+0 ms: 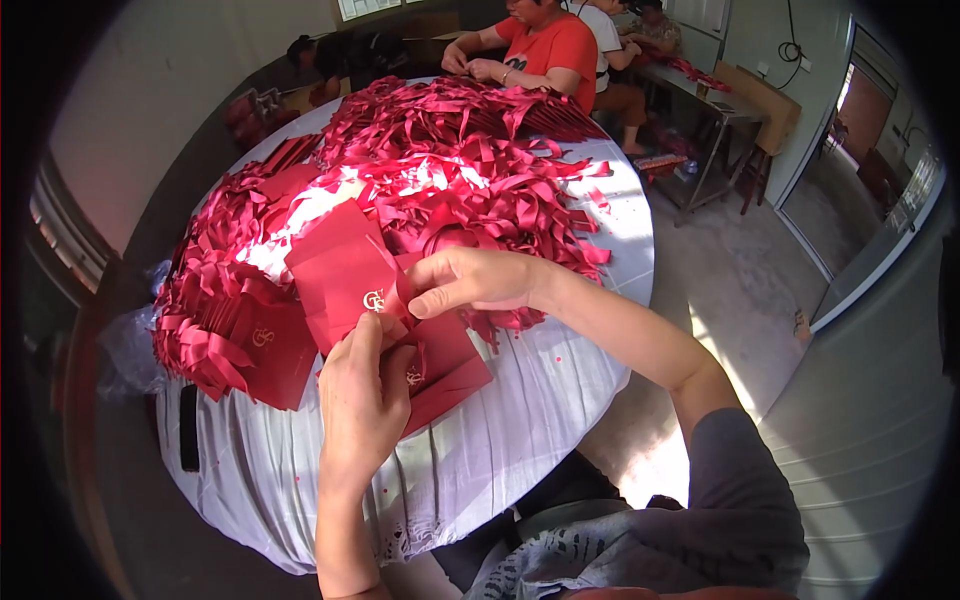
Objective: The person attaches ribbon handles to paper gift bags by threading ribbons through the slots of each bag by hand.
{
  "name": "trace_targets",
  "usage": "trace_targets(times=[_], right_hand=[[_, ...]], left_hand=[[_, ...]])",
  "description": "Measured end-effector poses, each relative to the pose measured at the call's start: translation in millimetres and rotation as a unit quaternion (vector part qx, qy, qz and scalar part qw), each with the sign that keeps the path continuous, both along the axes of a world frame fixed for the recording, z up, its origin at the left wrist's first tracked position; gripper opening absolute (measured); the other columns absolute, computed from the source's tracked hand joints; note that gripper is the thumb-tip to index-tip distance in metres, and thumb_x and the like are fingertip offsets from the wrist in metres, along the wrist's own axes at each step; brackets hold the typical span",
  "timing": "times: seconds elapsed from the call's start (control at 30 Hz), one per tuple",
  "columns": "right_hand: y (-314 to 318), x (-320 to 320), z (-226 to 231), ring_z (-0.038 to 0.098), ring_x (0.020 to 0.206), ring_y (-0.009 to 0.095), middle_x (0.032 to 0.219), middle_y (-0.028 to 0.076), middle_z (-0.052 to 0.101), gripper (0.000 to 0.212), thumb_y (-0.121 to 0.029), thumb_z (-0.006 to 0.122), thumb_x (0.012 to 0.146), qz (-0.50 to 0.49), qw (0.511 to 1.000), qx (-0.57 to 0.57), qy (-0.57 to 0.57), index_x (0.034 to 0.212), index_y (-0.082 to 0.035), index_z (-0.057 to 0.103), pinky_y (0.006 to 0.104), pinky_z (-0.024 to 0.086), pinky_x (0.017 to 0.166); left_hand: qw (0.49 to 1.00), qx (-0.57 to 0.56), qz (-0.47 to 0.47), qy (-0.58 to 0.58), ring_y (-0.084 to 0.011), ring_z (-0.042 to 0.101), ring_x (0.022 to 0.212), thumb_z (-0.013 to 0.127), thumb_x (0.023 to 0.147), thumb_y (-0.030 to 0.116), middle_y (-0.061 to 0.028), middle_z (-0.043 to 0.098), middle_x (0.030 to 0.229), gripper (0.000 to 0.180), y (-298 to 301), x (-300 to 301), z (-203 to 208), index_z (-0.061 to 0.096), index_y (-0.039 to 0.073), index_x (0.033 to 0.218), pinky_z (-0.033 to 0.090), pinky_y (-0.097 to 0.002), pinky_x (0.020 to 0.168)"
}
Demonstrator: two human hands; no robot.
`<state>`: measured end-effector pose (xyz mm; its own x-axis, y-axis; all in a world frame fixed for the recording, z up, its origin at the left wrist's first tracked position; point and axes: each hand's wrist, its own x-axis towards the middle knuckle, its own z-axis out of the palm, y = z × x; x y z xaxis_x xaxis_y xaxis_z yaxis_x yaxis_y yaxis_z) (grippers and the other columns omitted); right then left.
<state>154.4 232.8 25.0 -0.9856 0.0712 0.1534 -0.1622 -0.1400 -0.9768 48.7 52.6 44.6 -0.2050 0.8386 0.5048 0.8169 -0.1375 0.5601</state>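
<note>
A red paper gift bag (335,265) with a gold emblem is held up at a tilt between both hands, above the near part of the table. My left hand (365,395) pinches its lower edge near the emblem; a bit of red ribbon shows by the fingers. Closed at the bag's right side, my right hand (475,282) has its thumb and fingers on the edge where a ribbon runs, partly hidden by the hand. Beneath both hands lie more flat red bags (450,370), one with a gold emblem partly covered by my left fingers.
A large heap of red ribbons (440,120) and bags covers the far table. Stacked bags (270,345) lie at left, near a black phone-like object (190,428). The round table wears a white cloth (540,400). A person in red (555,50) sits opposite; others work behind.
</note>
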Motion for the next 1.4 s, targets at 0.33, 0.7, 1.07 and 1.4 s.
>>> trace_targets(times=[0.33,0.7,1.07,1.4], right_hand=[[-13,0,15,0.053,0.071,0.002,0.077,-0.002,0.065,0.015,-0.014,0.071,0.083,-0.171,0.973,0.152,0.023,0.085,0.001,0.069,0.021,0.043,0.063],[-6,2,12,0.059,0.092,0.008,0.095,0.004,0.068,0.019,-0.016,0.067,0.087,-0.088,0.988,0.13,0.011,0.097,0.001,0.068,0.0257,0.047,0.084],[-47,-13,-6,0.055,0.061,0.018,0.069,0.014,0.058,0.021,-0.01,0.062,0.089,-0.395,0.833,0.377,0.092,0.077,0.005,0.053,0.0347,0.042,0.056],[-49,-15,-18,0.056,0.059,0.017,0.068,0.013,0.058,0.016,-0.009,0.063,0.088,-0.419,0.823,0.357,0.14,0.08,0.002,0.055,0.032,0.042,0.053]], left_hand=[[0.997,-0.013,-0.027,0.069,-0.0364,0.06,0.079,0.071,0.081,0.019,-0.0169,0.063,0.084,0.033,-2,-1,4,0.052,-0.002,0.098,0.047,-0.0424,0.069],[0.998,0.025,0.025,0.051,-0.0353,0.06,0.072,0.065,0.077,-0.001,-0.0147,0.062,0.079,0.02,6,4,-6,0.05,-0.001,0.09,0.046,-0.0418,0.064],[0.998,0.039,0.037,0.043,-0.0351,0.06,0.068,0.064,0.078,-0.001,-0.0153,0.062,0.075,0.017,5,-1,-7,0.05,0.001,0.088,0.045,-0.0424,0.059],[0.984,0.05,0.154,-0.073,-0.015,0.052,0.06,0.059,0.093,0.014,-0.0116,0.053,0.066,0.019,-39,-48,7,0.056,-0.003,0.087,0.042,-0.0285,0.058]])
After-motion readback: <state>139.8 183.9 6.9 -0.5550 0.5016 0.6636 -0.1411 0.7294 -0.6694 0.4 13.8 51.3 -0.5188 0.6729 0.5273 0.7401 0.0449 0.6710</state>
